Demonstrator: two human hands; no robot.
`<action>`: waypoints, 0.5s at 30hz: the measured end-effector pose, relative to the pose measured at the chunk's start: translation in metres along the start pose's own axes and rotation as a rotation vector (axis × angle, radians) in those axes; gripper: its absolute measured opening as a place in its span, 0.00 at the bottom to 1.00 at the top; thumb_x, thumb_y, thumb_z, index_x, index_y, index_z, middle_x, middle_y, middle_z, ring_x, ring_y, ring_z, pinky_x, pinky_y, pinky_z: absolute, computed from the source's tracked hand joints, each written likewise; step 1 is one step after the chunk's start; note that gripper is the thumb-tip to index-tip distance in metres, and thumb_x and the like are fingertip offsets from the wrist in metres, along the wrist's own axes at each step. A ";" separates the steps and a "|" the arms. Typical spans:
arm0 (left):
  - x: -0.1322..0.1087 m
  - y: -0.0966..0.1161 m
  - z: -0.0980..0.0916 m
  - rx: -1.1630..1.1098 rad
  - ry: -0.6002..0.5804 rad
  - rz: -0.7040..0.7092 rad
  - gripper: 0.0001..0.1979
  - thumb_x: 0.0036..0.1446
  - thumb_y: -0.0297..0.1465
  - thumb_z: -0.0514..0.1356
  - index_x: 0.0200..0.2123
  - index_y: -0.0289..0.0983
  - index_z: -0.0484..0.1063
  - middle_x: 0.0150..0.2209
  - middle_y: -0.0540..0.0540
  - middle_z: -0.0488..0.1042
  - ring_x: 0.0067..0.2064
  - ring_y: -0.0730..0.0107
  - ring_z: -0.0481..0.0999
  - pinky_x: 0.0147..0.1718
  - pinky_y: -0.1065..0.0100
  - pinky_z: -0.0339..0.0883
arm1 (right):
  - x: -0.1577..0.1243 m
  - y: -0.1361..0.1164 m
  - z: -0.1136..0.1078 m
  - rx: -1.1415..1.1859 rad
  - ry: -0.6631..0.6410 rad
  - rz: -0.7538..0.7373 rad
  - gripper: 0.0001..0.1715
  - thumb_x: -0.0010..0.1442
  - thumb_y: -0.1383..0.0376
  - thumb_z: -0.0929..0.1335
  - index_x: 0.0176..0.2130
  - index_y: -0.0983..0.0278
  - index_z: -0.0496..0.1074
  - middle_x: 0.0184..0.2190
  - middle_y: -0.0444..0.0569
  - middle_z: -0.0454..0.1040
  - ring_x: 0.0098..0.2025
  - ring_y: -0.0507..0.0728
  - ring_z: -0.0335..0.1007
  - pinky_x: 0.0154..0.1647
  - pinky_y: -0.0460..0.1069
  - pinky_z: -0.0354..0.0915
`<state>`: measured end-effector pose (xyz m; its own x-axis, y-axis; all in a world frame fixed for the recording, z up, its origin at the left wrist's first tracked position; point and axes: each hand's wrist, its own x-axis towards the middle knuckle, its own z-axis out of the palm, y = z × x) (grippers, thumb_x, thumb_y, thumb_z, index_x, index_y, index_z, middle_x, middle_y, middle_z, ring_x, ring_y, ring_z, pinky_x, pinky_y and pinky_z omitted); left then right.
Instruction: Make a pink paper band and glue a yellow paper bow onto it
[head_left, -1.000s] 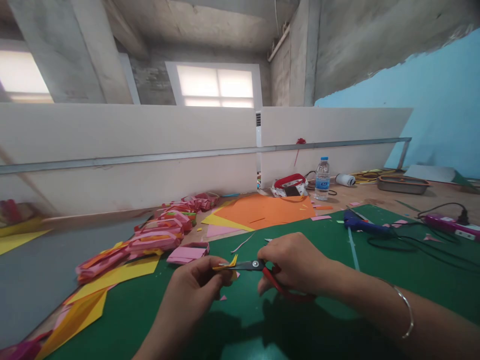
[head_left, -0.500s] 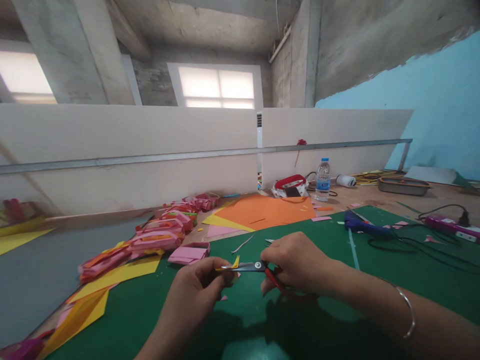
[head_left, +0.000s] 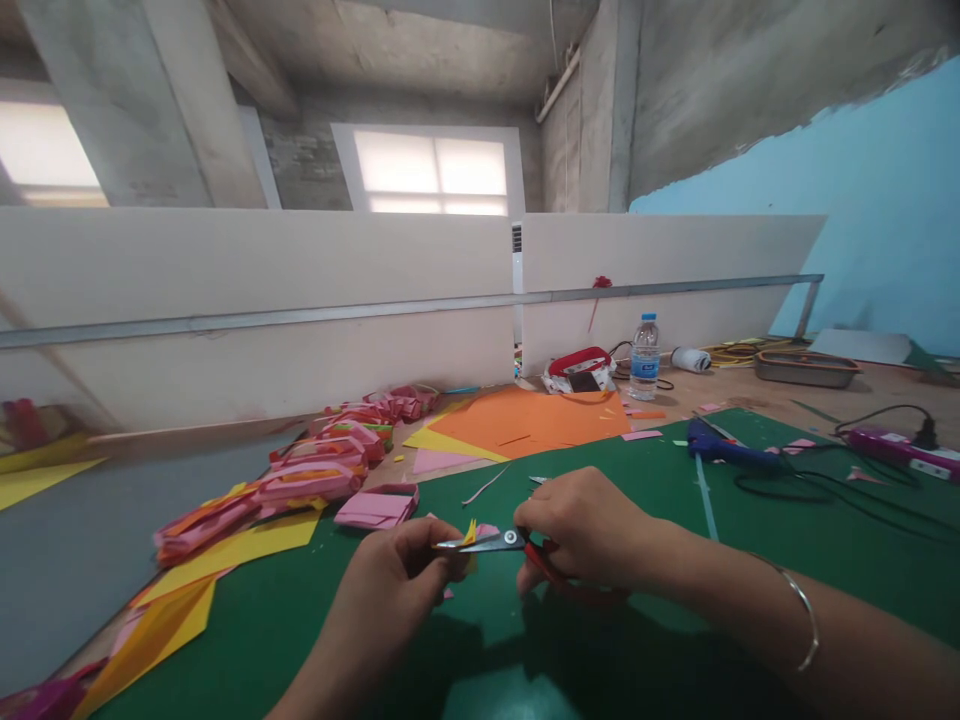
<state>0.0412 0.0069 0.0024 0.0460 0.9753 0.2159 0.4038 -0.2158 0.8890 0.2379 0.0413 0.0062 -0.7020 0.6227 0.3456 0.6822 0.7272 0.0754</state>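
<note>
My right hand (head_left: 574, 530) is closed round the red handles of a pair of scissors (head_left: 491, 542), whose blades point left. Pinched between the thumb and fingers of my left hand (head_left: 409, 570) is a small piece of yellow paper (head_left: 470, 535). The blades lie across that paper, right at my left fingertips. Both hands hover above a green cutting mat (head_left: 300, 620). Just beyond my left hand rests a small folded pink paper bag (head_left: 377, 507). Small pink scraps lie close to the blades.
Folded pink paper pieces (head_left: 315, 480) line the left side over yellow sheets (head_left: 247, 548). An orange sheet (head_left: 540, 420) lies behind the mat. Farther right are a water bottle (head_left: 644, 360), a blue glue gun (head_left: 731, 450), black cables and a purple power strip (head_left: 900, 452).
The scissors have shifted slightly left, with their blades farther across the yellow paper at my left fingertips. My left hand keeps its pinch in nearly the same place.
</note>
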 end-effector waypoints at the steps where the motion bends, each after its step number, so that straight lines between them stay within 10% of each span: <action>1: 0.000 0.000 0.000 -0.003 0.001 0.000 0.04 0.41 0.32 0.63 0.19 0.38 0.74 0.14 0.54 0.69 0.18 0.76 0.61 0.18 0.76 0.53 | 0.000 0.000 0.000 0.001 -0.006 -0.001 0.25 0.49 0.44 0.67 0.25 0.64 0.70 0.21 0.44 0.71 0.24 0.50 0.62 0.21 0.45 0.40; 15: 0.001 -0.002 0.000 -0.025 -0.027 -0.023 0.04 0.42 0.29 0.61 0.19 0.37 0.73 0.15 0.53 0.69 0.18 0.76 0.62 0.18 0.76 0.55 | -0.001 -0.004 -0.003 -0.014 -0.058 0.005 0.26 0.50 0.44 0.67 0.25 0.65 0.69 0.21 0.45 0.72 0.24 0.52 0.65 0.22 0.45 0.41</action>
<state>0.0406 0.0085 0.0003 0.0612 0.9809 0.1847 0.3819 -0.1939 0.9036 0.2362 0.0370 0.0083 -0.7091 0.6424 0.2908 0.6882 0.7203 0.0868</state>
